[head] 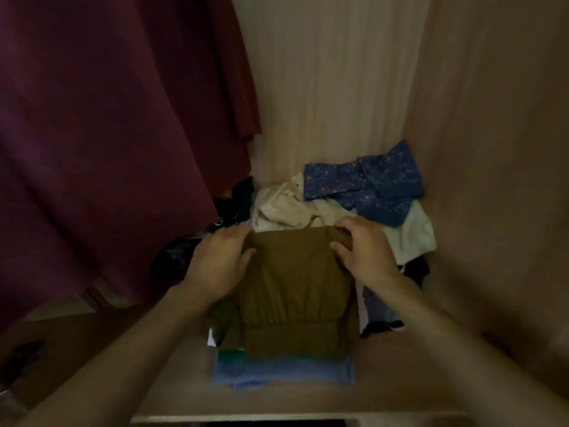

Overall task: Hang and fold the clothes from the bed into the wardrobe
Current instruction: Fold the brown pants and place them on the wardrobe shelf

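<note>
A folded olive-brown garment point(292, 291) lies on top of a stack on the wardrobe shelf point(172, 392). Under it a light blue folded piece point(283, 374) sticks out at the front. My left hand point(218, 263) grips the garment's far left corner, thumb on top. My right hand point(366, 251) grips its far right corner in the same way. Behind the stack lie a rumpled cream cloth point(286, 208) and a blue patterned garment point(369, 183).
A dark maroon garment point(107, 134) hangs at the left and fills that side. Dark clothes point(234, 201) lie at the back left. The wardrobe's back wall point(332, 87) and right wall point(492, 149) close the space in. White and dark pieces point(412, 238) sit at the right.
</note>
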`<action>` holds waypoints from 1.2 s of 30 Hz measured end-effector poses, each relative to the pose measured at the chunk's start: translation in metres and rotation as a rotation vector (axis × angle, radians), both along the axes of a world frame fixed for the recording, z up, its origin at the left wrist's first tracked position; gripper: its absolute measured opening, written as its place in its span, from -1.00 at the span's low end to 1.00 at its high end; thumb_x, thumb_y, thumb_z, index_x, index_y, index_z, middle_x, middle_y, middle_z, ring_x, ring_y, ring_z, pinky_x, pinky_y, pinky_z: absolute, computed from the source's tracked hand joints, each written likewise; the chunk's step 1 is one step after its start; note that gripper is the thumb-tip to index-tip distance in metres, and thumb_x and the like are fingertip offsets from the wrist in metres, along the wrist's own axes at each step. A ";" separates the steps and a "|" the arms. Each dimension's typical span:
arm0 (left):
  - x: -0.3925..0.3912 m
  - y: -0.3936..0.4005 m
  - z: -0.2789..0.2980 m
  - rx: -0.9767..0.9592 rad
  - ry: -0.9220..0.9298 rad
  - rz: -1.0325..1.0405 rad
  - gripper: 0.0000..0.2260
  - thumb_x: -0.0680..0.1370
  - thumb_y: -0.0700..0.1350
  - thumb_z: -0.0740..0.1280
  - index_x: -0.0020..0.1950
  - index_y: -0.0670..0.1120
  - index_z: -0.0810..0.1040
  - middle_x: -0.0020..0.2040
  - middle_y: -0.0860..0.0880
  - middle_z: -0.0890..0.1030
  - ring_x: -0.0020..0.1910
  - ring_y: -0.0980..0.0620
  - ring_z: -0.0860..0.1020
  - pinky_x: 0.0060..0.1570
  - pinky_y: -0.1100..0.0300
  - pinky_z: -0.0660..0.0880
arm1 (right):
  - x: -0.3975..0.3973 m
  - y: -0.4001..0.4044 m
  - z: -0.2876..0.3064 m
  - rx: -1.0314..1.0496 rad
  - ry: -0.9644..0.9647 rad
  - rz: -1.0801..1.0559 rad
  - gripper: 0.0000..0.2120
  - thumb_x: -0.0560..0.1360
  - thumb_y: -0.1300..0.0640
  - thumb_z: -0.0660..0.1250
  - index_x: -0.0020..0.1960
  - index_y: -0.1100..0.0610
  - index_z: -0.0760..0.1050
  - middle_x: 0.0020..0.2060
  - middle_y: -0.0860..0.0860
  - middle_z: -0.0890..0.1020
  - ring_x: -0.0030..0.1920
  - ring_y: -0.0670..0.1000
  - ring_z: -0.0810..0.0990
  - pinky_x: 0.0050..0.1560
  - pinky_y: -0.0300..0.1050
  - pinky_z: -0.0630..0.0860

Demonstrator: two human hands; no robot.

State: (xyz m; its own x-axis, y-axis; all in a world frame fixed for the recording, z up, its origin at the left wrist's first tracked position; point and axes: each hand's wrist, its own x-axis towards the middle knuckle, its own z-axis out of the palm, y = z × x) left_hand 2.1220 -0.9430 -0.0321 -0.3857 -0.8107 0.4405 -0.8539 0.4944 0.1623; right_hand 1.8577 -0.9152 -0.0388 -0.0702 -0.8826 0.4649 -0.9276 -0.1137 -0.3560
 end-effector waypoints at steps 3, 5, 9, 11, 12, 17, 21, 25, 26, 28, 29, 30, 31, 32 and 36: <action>-0.024 -0.022 -0.040 -0.026 -0.196 0.122 -0.48 0.59 0.18 0.22 0.50 0.00 0.29 0.39 -0.03 0.42 0.34 -0.09 0.38 0.28 -0.03 0.36 | 0.001 -0.030 -0.035 0.122 0.135 -0.033 -0.42 0.53 -0.07 0.35 0.48 0.02 0.26 0.37 0.11 0.32 0.35 0.14 0.31 0.34 0.03 0.34; -0.033 -0.023 -0.070 0.034 -0.231 0.040 -0.44 0.60 0.29 0.05 0.51 0.04 0.29 0.46 -0.02 0.37 0.41 -0.08 0.33 0.32 -0.05 0.33 | 0.006 -0.032 -0.061 0.128 0.117 0.078 -0.40 0.54 -0.22 0.23 0.50 -0.01 0.22 0.43 0.12 0.27 0.41 0.15 0.26 0.40 0.06 0.28; -0.035 -0.028 -0.113 0.241 -0.262 0.015 -0.31 0.56 0.40 -0.23 0.61 0.12 0.09 0.63 0.05 0.04 0.59 -0.02 0.03 0.51 -0.01 0.05 | 0.016 -0.030 -0.110 0.324 0.161 0.181 -0.25 0.51 -0.44 -0.23 0.59 -0.11 -0.02 0.60 0.03 -0.08 0.58 0.09 -0.07 0.55 0.10 -0.01; -0.035 -0.030 -0.129 0.283 -0.259 0.007 -0.30 0.54 0.41 -0.30 0.62 0.16 -0.01 0.63 0.10 -0.10 0.60 0.02 -0.10 0.54 0.01 -0.13 | 0.012 -0.032 -0.129 0.336 0.186 0.182 -0.22 0.48 -0.46 -0.35 0.60 -0.13 -0.08 0.60 0.00 -0.17 0.59 0.05 -0.15 0.56 0.10 -0.11; -0.035 -0.030 -0.134 0.297 -0.248 0.007 -0.31 0.54 0.40 -0.31 0.62 0.17 -0.03 0.63 0.12 -0.13 0.60 0.03 -0.13 0.54 0.02 -0.19 | 0.010 -0.032 -0.135 0.334 0.190 0.181 -0.22 0.48 -0.46 -0.37 0.60 -0.13 -0.07 0.60 0.00 -0.17 0.59 0.04 -0.16 0.56 0.08 -0.14; -0.037 -0.028 -0.126 0.335 -0.234 0.010 -0.34 0.55 0.37 -0.26 0.62 0.17 -0.06 0.63 0.13 -0.15 0.59 0.08 -0.18 0.55 -0.01 -0.22 | 0.009 -0.035 -0.128 0.364 0.171 0.186 -0.31 0.56 -0.38 -0.17 0.60 -0.11 -0.07 0.60 -0.01 -0.19 0.59 0.02 -0.19 0.56 0.04 -0.21; -0.031 -0.010 -0.120 0.291 -0.169 0.010 -0.31 0.52 0.44 -0.30 0.61 0.21 -0.04 0.63 0.12 -0.13 0.59 0.09 -0.19 0.52 0.02 -0.30 | 0.023 -0.011 -0.120 0.336 0.086 0.138 -0.26 0.50 -0.44 -0.31 0.59 -0.14 -0.12 0.60 -0.02 -0.17 0.58 0.03 -0.21 0.54 0.04 -0.29; -0.029 0.007 -0.137 0.331 -0.183 0.017 -0.31 0.50 0.45 -0.33 0.59 0.26 -0.11 0.63 0.13 -0.16 0.59 0.09 -0.23 0.53 -0.01 -0.31 | 0.040 0.019 -0.135 0.359 0.149 0.116 -0.17 0.42 -0.46 -0.49 0.60 -0.15 -0.13 0.60 -0.02 -0.18 0.58 0.02 -0.22 0.54 0.03 -0.28; -0.029 0.006 -0.141 0.336 -0.181 0.027 -0.32 0.50 0.44 -0.31 0.59 0.26 -0.11 0.63 0.13 -0.15 0.59 0.10 -0.23 0.54 -0.01 -0.28 | 0.041 0.019 -0.138 0.361 0.178 0.100 -0.17 0.43 -0.45 -0.49 0.60 -0.14 -0.12 0.60 -0.02 -0.18 0.59 0.02 -0.22 0.55 0.04 -0.26; -0.032 0.000 -0.145 0.348 -0.155 0.044 -0.34 0.51 0.43 -0.28 0.59 0.27 -0.10 0.63 0.13 -0.11 0.59 0.11 -0.19 0.55 -0.01 -0.24 | 0.042 0.012 -0.139 0.348 0.186 0.065 -0.18 0.45 -0.43 -0.45 0.61 -0.12 -0.06 0.61 -0.02 -0.12 0.59 0.02 -0.17 0.56 0.02 -0.22; -0.032 -0.004 -0.145 0.358 -0.147 0.047 -0.35 0.52 0.43 -0.27 0.59 0.27 -0.08 0.63 0.13 -0.07 0.59 0.10 -0.17 0.55 -0.01 -0.22 | 0.042 0.007 -0.139 0.345 0.180 0.060 -0.18 0.45 -0.43 -0.43 0.60 -0.12 -0.03 0.61 -0.02 -0.08 0.59 0.01 -0.14 0.56 0.01 -0.21; -0.033 -0.008 -0.146 0.373 -0.150 0.045 -0.35 0.52 0.43 -0.26 0.59 0.27 -0.07 0.63 0.12 -0.04 0.59 0.09 -0.15 0.55 -0.02 -0.21 | 0.042 0.005 -0.140 0.353 0.176 0.063 -0.18 0.46 -0.43 -0.42 0.60 -0.12 0.00 0.61 -0.02 -0.05 0.59 0.02 -0.12 0.56 0.01 -0.19; -0.034 -0.009 -0.146 0.386 -0.157 0.041 -0.35 0.52 0.43 -0.26 0.59 0.26 -0.05 0.63 0.11 -0.03 0.59 0.08 -0.13 0.55 -0.03 -0.19 | 0.041 0.005 -0.140 0.365 0.167 0.066 -0.18 0.46 -0.44 -0.42 0.60 -0.13 0.01 0.61 -0.02 -0.04 0.59 0.02 -0.10 0.56 0.02 -0.18; -0.034 -0.009 -0.146 0.388 -0.153 0.038 -0.34 0.51 0.43 -0.26 0.59 0.26 -0.05 0.63 0.10 -0.02 0.59 0.07 -0.13 0.55 -0.03 -0.19 | 0.040 0.004 -0.140 0.366 0.158 0.070 -0.19 0.46 -0.45 -0.41 0.60 -0.13 0.01 0.61 -0.03 -0.04 0.59 0.02 -0.10 0.56 0.02 -0.17; -0.031 0.000 -0.139 0.351 -0.156 0.073 -0.36 0.54 0.42 -0.18 0.59 0.24 0.01 0.63 0.06 0.05 0.60 0.03 -0.04 0.54 -0.02 -0.11 | 0.042 0.011 -0.132 0.386 0.178 0.079 -0.23 0.50 -0.43 -0.31 0.59 -0.11 0.03 0.61 -0.01 -0.01 0.59 0.03 -0.08 0.56 0.04 -0.12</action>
